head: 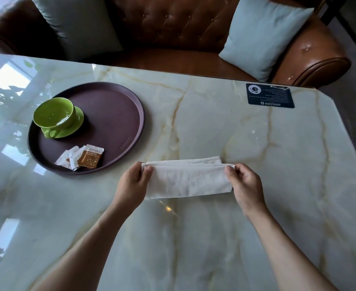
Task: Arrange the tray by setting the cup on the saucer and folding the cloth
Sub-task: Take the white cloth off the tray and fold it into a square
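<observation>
We find the marble table carrying a round brown tray at far left, with the green cup already seated on its saucer and torn sachets at the tray's near edge. The white cloth lies on the table just right of the tray, near us, folded into a long band. Our left hand pinches its far left corner, our right hand its far right corner, thumb over fingers. We judge the cloth light, limp and prone to slipping on polished stone; corners and the hemmed edge offer the surest hold
</observation>
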